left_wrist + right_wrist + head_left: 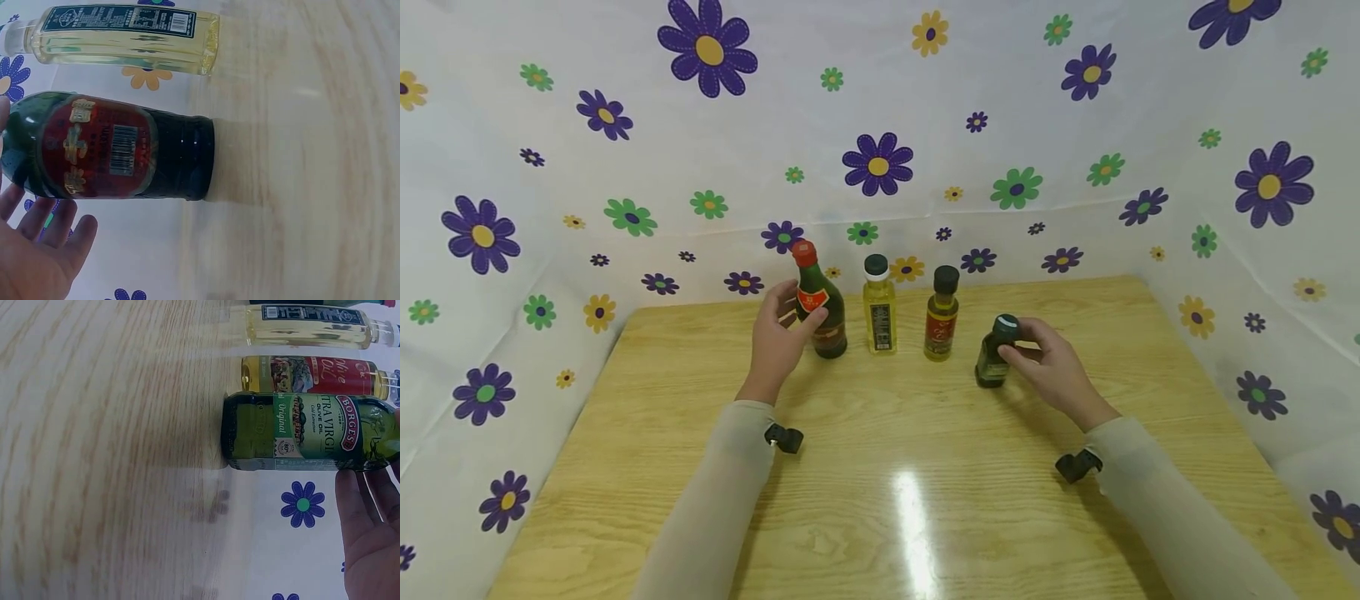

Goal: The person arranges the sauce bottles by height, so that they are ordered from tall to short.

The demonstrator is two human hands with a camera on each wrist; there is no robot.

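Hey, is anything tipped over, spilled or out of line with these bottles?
Nothing spilled or tipped. All four stand capped, but the green olive oil bottle under the right hand sits nearer than the row. The left hand holds the dark red-capped bottle.

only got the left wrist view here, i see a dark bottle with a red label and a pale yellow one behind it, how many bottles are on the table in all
Observer: Four, in a rough row on the wooden table: the dark bottle, the pale yellow bottle, an amber bottle and a green olive oil bottle.
Operator: what colour is the dark one's cap
Observer: Red; the other three caps are dark.
Operator: where's the right hand
Observer: The right hand grips the green olive oil bottle near its cap.
Operator: and the left
Observer: The left hand holds the dark bottle, thumb across its front.
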